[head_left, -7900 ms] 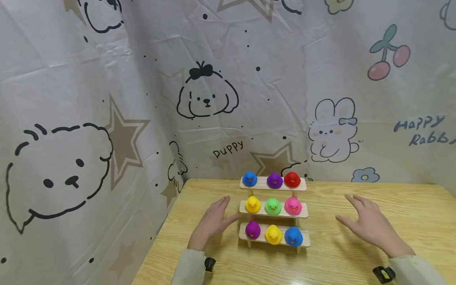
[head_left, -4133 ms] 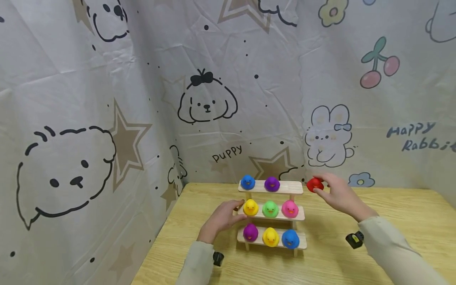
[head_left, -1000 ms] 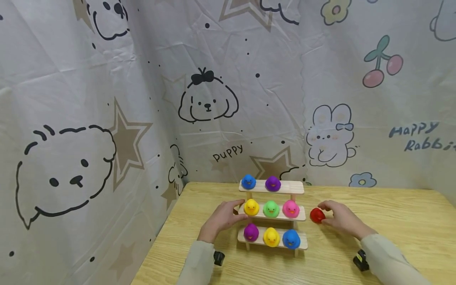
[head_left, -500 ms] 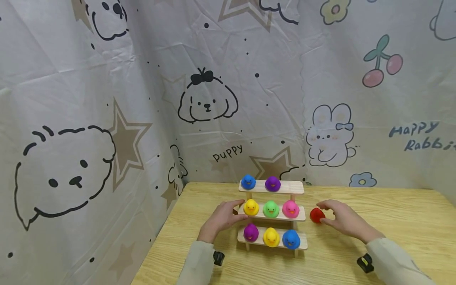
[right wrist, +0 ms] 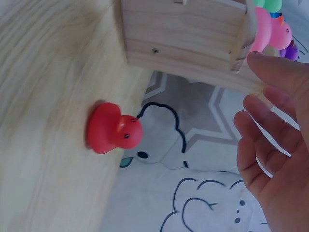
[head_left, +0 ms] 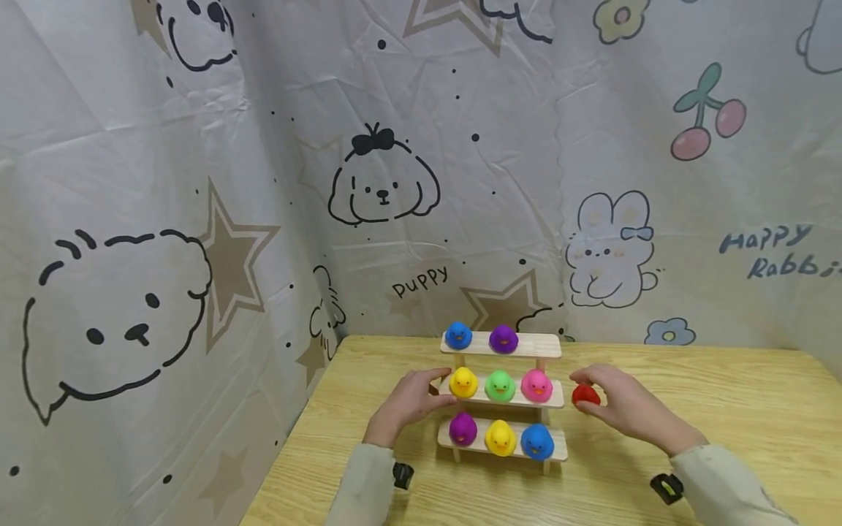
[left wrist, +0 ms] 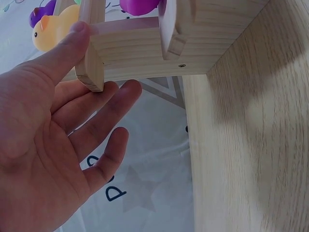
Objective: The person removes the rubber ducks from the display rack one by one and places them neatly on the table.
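Note:
A three-tier wooden display stand [head_left: 536,344] holds several coloured rubber ducks. My left hand [head_left: 411,403] pinches the left end of its middle shelf, thumb on one side and fingers on the other, as the left wrist view shows. Beside that thumb sits a yellow duck [head_left: 463,382]. To the right of the stand, a red rubber duck [right wrist: 107,129] stands on the table by itself. My right hand [head_left: 628,405] hovers over it, fingers loosely spread and apart from it in the right wrist view. A pink duck [head_left: 537,385] is on the middle shelf's right end.
On the top shelf are a blue duck [head_left: 458,335] and a purple duck [head_left: 503,339], with bare wood at its right end. A green duck [head_left: 501,386] sits mid-stand. The bottom shelf bears three more. A printed curtain [head_left: 421,241] hangs behind the wooden table [head_left: 723,409].
Earlier the red duck left the top shelf in my right hand and was set on the table. That hand has since released it and lifted slightly. My left hand stays on the stand.

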Motion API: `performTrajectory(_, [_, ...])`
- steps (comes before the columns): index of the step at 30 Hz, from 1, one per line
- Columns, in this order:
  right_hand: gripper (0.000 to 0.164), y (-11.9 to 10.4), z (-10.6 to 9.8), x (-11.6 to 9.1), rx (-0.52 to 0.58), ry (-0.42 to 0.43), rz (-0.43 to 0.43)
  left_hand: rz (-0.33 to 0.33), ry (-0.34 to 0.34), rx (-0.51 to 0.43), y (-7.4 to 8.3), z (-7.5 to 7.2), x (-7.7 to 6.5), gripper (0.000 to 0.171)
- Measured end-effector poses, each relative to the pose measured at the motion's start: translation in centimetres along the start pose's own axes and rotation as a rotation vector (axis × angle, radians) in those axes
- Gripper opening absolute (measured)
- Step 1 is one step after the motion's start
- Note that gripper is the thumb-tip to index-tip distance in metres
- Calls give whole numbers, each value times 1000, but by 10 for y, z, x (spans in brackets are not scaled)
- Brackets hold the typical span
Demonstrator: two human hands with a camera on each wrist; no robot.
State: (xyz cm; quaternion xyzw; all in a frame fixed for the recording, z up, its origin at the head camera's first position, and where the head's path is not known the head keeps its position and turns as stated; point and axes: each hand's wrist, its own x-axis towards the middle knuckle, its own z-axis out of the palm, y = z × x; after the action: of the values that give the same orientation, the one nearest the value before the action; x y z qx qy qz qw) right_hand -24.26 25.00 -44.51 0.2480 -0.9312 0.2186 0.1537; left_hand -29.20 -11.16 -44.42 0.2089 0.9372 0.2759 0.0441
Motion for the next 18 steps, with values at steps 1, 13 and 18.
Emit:
performTrajectory(1, [37,-2,-1,0,-5,12,-14,-2,0,-1,0,0,0,58])
performTrajectory(13, [49,-20,3,12,-55,137,-181,-4,1,-12,0,-1,0,58])
performTrajectory(18, [52,-27,6,16,-28,127,-212,-9,-4,-10,-1,0,1,58])
